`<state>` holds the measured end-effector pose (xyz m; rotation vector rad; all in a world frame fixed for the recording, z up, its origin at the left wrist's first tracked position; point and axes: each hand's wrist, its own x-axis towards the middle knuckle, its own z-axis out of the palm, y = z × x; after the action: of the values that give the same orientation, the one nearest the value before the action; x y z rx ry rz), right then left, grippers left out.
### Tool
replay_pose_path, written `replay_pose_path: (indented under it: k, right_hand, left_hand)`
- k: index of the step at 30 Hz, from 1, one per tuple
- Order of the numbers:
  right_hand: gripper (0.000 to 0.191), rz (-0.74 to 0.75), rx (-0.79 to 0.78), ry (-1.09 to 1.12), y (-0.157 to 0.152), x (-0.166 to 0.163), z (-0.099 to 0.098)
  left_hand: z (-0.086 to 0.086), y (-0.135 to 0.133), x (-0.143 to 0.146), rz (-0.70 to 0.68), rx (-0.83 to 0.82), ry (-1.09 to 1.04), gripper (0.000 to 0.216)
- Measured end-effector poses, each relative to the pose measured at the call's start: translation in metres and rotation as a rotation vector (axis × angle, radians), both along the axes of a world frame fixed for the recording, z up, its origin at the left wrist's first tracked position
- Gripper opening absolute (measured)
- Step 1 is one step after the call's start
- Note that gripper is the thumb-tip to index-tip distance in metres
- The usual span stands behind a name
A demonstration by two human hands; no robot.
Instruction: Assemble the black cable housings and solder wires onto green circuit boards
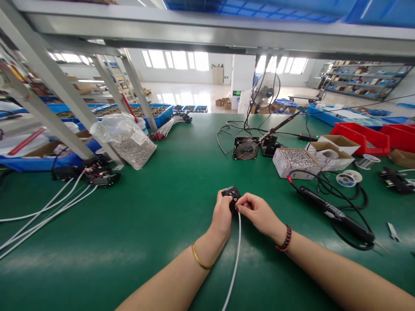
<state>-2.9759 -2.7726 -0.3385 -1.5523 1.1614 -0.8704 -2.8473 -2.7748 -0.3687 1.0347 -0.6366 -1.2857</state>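
Observation:
My left hand point(222, 216) is wrapped round a small black plastic housing point(232, 191), with the thumb across its top. Small metal parts show in the housing's upper face. From its near side a white cable point(237, 255) runs down toward the bottom edge of the view. My right hand point(257, 214) is closed in a pinch at the housing's right side, close to where the cable comes out. Whatever sits between those fingertips is too small to make out.
On the right lie an electric screwdriver point(337, 214), solder spools point(348, 178) and a box of small metal parts point(296, 162). Behind stand a small fan point(246, 148) and a soldering iron point(280, 125). Leftward are a bag of parts point(134, 147) and more cabled housings point(100, 172). A shelf beam point(207, 32) crosses overhead.

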Motion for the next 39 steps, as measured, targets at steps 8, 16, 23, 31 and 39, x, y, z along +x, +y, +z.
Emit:
replay_pose_path:
  k: [8,16,23,31,39]
  right_hand:
    - [0.008,0.008,-0.003,0.079,0.000,-0.002,0.002]
    - [0.031,-0.013,-0.084,0.318,-0.006,-0.007,0.004]
    - [0.051,-0.304,-0.287,0.814,0.025,-0.127,0.041]
    - [0.058,-0.387,-0.093,1.072,0.022,-0.190,0.015]
    - [0.061,-0.433,-0.235,0.462,0.029,-0.202,0.072]
  left_hand:
    - [0.002,0.001,0.000,-0.014,0.008,-0.014,0.022]
    - [0.017,0.007,0.002,-0.115,0.048,0.013,0.026]
    - [0.049,0.030,0.002,-0.307,0.245,0.123,0.036]
    - [0.055,0.084,-0.007,-0.403,0.357,0.248,0.065]
    - [0.056,0.114,-0.014,-0.295,0.315,0.234,0.070]
